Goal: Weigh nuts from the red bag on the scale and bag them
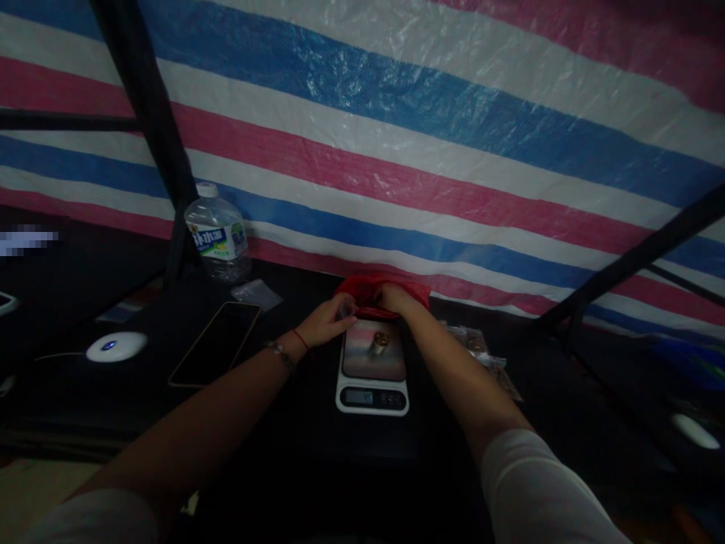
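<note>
Centre frame, left hand (325, 323) pinching clear cup (345, 307); right hand (395, 299) in red bag (363, 287), can't tell its grip. A bump could topple the metal cylinder (380, 344) on the scale (358, 364) just below.

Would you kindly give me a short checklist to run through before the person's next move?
1. White rectangular digital scale switched on: ok, digits show on its dark display.
2. Exact reading: cannot tell, too small and blurred.
3. Small gold-coloured metal cylinder on the scale's plate: ok.
4. Small transparent round container held in the left hand: ok.
5. Right hand clear of the red bag: not ok, fingers are in its opening.
</note>
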A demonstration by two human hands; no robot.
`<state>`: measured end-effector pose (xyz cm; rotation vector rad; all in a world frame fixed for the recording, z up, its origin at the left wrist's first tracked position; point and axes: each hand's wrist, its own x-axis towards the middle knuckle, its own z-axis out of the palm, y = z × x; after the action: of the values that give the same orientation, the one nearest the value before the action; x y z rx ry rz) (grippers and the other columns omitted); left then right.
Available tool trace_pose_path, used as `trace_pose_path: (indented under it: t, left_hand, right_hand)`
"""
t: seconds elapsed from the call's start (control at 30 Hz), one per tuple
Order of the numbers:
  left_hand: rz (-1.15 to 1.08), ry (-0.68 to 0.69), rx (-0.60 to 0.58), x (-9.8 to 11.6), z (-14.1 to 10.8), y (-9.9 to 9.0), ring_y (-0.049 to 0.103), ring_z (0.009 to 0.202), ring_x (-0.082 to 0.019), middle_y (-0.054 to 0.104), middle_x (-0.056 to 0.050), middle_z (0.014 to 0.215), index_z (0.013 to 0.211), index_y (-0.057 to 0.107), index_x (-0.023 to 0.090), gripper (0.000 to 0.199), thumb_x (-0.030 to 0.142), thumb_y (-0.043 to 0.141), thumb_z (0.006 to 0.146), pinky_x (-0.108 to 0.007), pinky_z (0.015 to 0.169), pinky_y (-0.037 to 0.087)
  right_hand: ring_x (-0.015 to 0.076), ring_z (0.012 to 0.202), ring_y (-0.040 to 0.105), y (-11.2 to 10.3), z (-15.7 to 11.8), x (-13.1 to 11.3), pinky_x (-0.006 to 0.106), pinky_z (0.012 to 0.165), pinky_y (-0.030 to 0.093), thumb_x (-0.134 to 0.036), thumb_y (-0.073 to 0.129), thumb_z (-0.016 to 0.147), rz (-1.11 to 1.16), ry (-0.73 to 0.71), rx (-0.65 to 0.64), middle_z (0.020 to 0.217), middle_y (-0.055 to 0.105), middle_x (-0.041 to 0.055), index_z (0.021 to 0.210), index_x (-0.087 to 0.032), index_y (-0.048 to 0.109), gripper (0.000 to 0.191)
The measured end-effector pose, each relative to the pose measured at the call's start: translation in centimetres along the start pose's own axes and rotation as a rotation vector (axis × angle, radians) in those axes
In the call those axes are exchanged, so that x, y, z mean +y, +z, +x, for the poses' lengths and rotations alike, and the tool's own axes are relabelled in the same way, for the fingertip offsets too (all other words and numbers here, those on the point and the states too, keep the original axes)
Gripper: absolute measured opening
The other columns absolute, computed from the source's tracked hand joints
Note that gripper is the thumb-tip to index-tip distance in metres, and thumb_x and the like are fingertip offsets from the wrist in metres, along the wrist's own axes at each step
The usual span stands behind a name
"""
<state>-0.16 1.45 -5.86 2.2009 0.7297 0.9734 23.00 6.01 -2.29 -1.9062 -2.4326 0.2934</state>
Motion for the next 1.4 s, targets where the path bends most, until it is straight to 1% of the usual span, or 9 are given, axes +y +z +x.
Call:
trace_pose_path:
  t: [0.13, 0.27, 0.47, 0.63, 0.77, 0.9, 1.07, 1.2, 1.4]
  left_hand:
    - [-0.006, -0.01, 0.01, -0.1, 0.0, 0.1, 0.063, 0.093, -0.023, 0.066, -0.009, 0.103, 0.111, 0.052, 0.017, 0.04, 0.048, 0.052, 0.085, -0.038, 0.083, 0.05]
    - [-0.018, -0.011, 0.02, -0.4, 0.1, 0.2, 0.064, 0.092, -0.022, 0.066, -0.008, 0.102, 0.112, 0.052, 0.017, 0.041, 0.048, 0.053, 0.085, -0.037, 0.082, 0.05]
    - [-0.01, -0.011, 0.019, -0.3, 0.1, 0.0, 0.063, 0.088, -0.021, 0.065, -0.008, 0.101, 0.109, 0.052, 0.017, 0.038, 0.047, 0.052, 0.085, -0.036, 0.08, 0.05]
    - [-0.022, -0.027, 0.027, -0.2, 0.1, 0.0, 0.063, 0.091, -0.022, 0.066, -0.009, 0.102, 0.11, 0.052, 0.017, 0.04, 0.047, 0.053, 0.085, -0.038, 0.083, 0.05]
    - [-0.02, -0.038, 0.03, -0.3, 0.1, 0.1, 0.062, 0.093, -0.022, 0.066, -0.009, 0.103, 0.112, 0.052, 0.017, 0.041, 0.048, 0.053, 0.084, -0.038, 0.084, 0.049]
    - [-0.033, -0.039, 0.02, -0.2, 0.1, 0.0, 0.062, 0.091, -0.021, 0.066, -0.008, 0.102, 0.113, 0.051, 0.017, 0.042, 0.049, 0.052, 0.085, -0.037, 0.083, 0.049]
    - [-0.02, -0.033, 0.02, -0.3, 0.1, 0.0, 0.062, 0.092, -0.022, 0.065, -0.008, 0.102, 0.111, 0.052, 0.018, 0.041, 0.05, 0.051, 0.085, -0.037, 0.083, 0.049]
    - [-0.02, -0.022, 0.029, -0.3, 0.0, 0.0, 0.062, 0.093, -0.021, 0.065, -0.008, 0.102, 0.11, 0.052, 0.017, 0.04, 0.049, 0.052, 0.086, -0.036, 0.083, 0.049]
    - [-0.021, 0.009, 0.058, -0.6, 0.1, 0.0, 0.062, 0.09, -0.021, 0.064, -0.007, 0.099, 0.109, 0.053, 0.017, 0.039, 0.048, 0.053, 0.086, -0.035, 0.082, 0.049]
  right_hand:
    - [0.0199, 0.085, 0.068, 0.1, 0.1, 0.0, 0.024, 0.079, 0.048, -0.016, 0.062, 0.081, -0.043, -0.015, -0.024, 0.098, 0.074, 0.0103, 0.096, -0.017, 0.077, 0.02]
    - [0.0227, 0.088, 0.068, 0.0, -0.2, -0.2, 0.027, 0.082, 0.048, -0.011, 0.061, 0.081, -0.056, -0.001, 0.017, 0.1, 0.074, 0.0128, 0.097, -0.015, 0.077, 0.023]
    - [0.0182, 0.092, 0.066, 0.1, -0.9, 0.0, 0.023, 0.083, 0.046, -0.01, 0.058, 0.083, -0.017, -0.015, 0.094, 0.101, 0.074, 0.0088, 0.101, -0.016, 0.076, 0.026]
    - [0.0198, 0.094, 0.066, 0.2, -1.5, 0.5, 0.024, 0.085, 0.047, -0.009, 0.057, 0.081, 0.015, -0.01, 0.15, 0.105, 0.073, 0.0105, 0.103, -0.014, 0.075, 0.029]
    - [0.0196, 0.096, 0.066, 0.2, -2.5, 0.6, 0.026, 0.088, 0.046, -0.006, 0.055, 0.079, 0.072, -0.047, 0.23, 0.103, 0.073, 0.009, 0.1, -0.015, 0.075, 0.03]
    - [0.0193, 0.093, 0.064, 0.1, -4.9, 0.3, 0.029, 0.088, 0.047, -0.005, 0.057, 0.077, 0.195, -0.095, 0.374, 0.096, 0.073, 0.0086, 0.092, -0.015, 0.076, 0.026]
    - [0.0176, 0.086, 0.063, -0.7, -10.5, -1.6, 0.03, 0.08, 0.05, -0.008, 0.061, 0.079, 0.383, -0.237, 0.532, 0.088, 0.07, 0.0058, 0.088, -0.018, 0.075, 0.02]
    - [0.0159, 0.082, 0.062, -0.9, -13.9, -3.6, 0.028, 0.076, 0.049, -0.008, 0.061, 0.081, 0.406, -0.316, 0.484, 0.087, 0.067, 0.005, 0.088, -0.019, 0.074, 0.019]
    - [0.015, 0.081, 0.062, -0.5, -14.5, -4.6, 0.027, 0.075, 0.049, -0.002, 0.059, 0.08, 0.382, -0.37, 0.393, 0.087, 0.066, 0.0047, 0.087, -0.019, 0.074, 0.024]
